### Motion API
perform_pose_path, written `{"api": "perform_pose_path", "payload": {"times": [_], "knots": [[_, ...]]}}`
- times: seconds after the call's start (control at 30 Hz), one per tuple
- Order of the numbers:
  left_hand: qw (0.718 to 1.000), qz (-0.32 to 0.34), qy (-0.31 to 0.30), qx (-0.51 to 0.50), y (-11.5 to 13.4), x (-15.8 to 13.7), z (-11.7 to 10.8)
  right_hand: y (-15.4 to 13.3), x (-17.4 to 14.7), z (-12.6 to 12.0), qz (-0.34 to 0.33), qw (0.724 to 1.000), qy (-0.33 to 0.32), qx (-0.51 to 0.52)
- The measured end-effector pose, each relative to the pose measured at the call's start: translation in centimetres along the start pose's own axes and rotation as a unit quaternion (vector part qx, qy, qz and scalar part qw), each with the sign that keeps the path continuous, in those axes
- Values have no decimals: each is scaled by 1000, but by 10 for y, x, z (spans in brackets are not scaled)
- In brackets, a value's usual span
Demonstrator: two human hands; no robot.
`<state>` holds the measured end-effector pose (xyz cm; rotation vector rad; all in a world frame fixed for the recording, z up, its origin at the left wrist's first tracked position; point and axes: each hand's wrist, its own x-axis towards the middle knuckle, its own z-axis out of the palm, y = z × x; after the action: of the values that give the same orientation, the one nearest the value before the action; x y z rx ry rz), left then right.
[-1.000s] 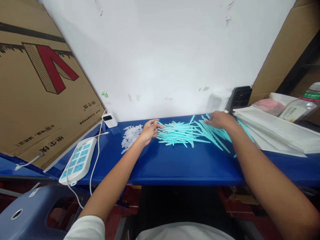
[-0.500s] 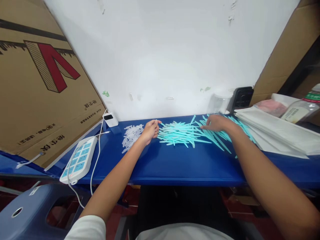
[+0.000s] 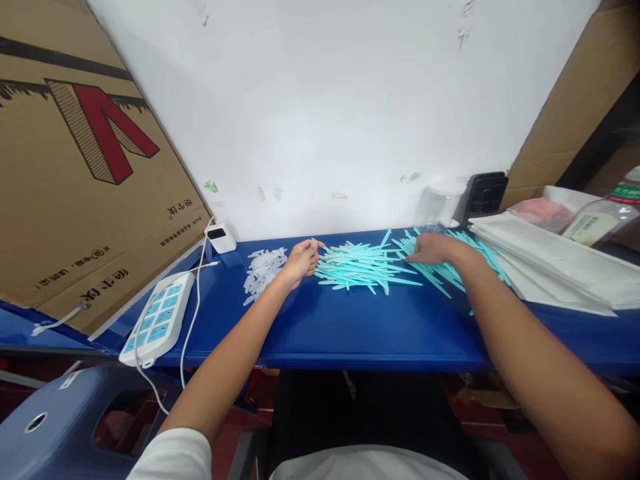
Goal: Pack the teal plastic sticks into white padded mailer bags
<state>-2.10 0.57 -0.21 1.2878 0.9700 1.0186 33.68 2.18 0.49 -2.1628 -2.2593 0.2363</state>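
Note:
My left hand (image 3: 301, 261) is closed in a pinch between two piles, and what its fingertips hold is too small to make out. On its left lies a pile of short translucent whitish pieces (image 3: 265, 272). Just to its right is a heap of thin turquoise sticks (image 3: 357, 267) with pointed ends. My right hand (image 3: 431, 249) reaches down over a second spread of turquoise sticks (image 3: 440, 272), its fingers drawn together at the near-left side of that spread. Whether a stick is between them is hidden.
Everything lies on a narrow blue table (image 3: 350, 333) against a white wall. A power strip (image 3: 160, 320) with cables and a white device (image 3: 221, 238) are on the left, by a large cardboard box (image 3: 100, 233). Rightward are a clear jar (image 3: 440, 205), a black device (image 3: 485, 195) and white sheets (image 3: 555, 267).
My right hand has drawn its fingers together and shifted slightly right over the sticks. A few sticks under it have moved. My left hand has barely moved.

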Motion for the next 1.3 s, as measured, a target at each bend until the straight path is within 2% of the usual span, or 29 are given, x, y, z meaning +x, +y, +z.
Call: {"api": "perform_pose_path", "payload": {"times": [0.1, 0.23, 0.37, 0.57, 0.83, 1.03, 1.23, 1.3], "knots": [[1000, -6, 1, 1, 1, -1, 1, 0, 0, -3, 12, 997, -59, -38], [1000, -13, -3, 7, 2, -2, 3, -4, -2, -4, 31, 996, -84, -28], [1000, -13, -12, 13, 2, -2, 3, -6, -4, -2, 78, 993, -88, 12], [1000, -13, -14, 21, 1, -3, 2, -9, -6, -3, 82, 991, -105, -32], [999, -14, -23, 29, -3, 1, 0, -21, 1, 9, 94, 991, -87, -48], [1000, -13, -16, 19, -1, 0, -1, -10, 4, 9, 90, 994, -48, -26], [1000, -6, -20, 23, 3, -3, 2, 0, 3, -1, 78, 997, 26, 8], [1000, -6, -18, 24, 4, -4, 2, -2, 1, -6, 70, 994, 76, 29]]}}
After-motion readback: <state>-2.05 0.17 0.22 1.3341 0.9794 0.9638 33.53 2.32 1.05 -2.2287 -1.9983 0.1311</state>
